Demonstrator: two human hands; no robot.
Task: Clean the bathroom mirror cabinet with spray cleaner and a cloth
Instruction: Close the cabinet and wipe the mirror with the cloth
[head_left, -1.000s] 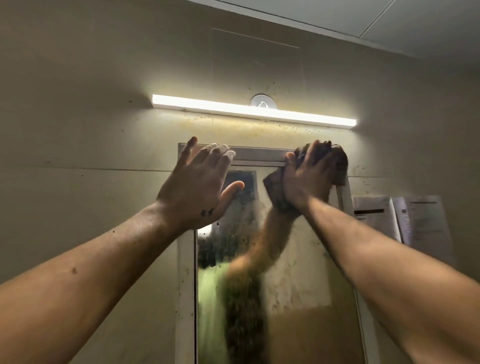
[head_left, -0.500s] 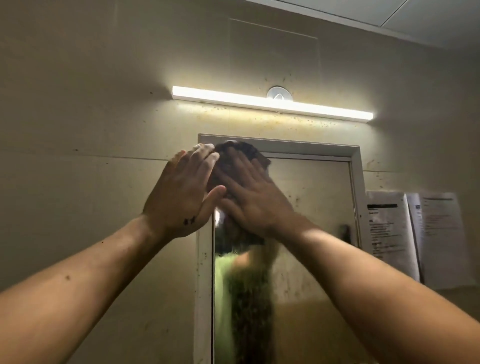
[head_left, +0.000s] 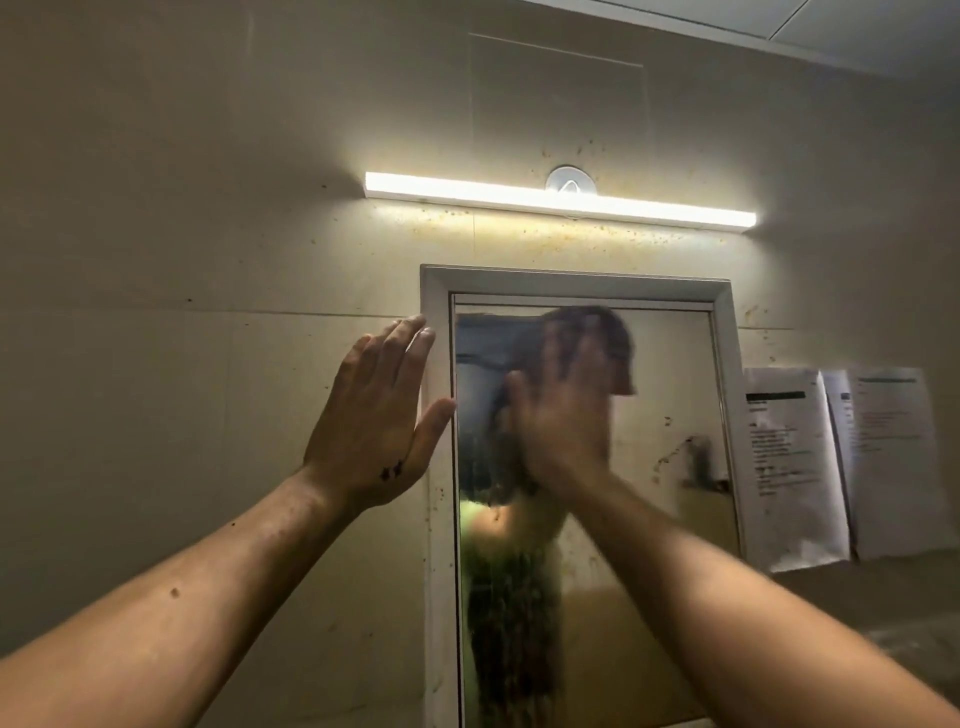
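The mirror cabinet (head_left: 670, 441) has a white frame (head_left: 571, 283) and smeared, spotted glass. My right hand (head_left: 563, 410) lies flat with straight fingers on a dark cloth (head_left: 615, 338), pressing it against the upper middle of the glass; the hand is motion-blurred. My left hand (head_left: 376, 415) is raised with straight fingers at the frame's left edge, its thumb touching the frame. No spray bottle is in view.
A lit tube lamp (head_left: 561, 200) hangs on the stained wall above the cabinet. Two printed paper sheets (head_left: 789, 467) are stuck to the wall right of the frame. A dark smudge (head_left: 698, 462) shows on the glass at the right.
My right hand swept the cloth from the mirror's top right to top left, then back toward the upper middle. My left hand slid down from the frame's top left corner to its left side.
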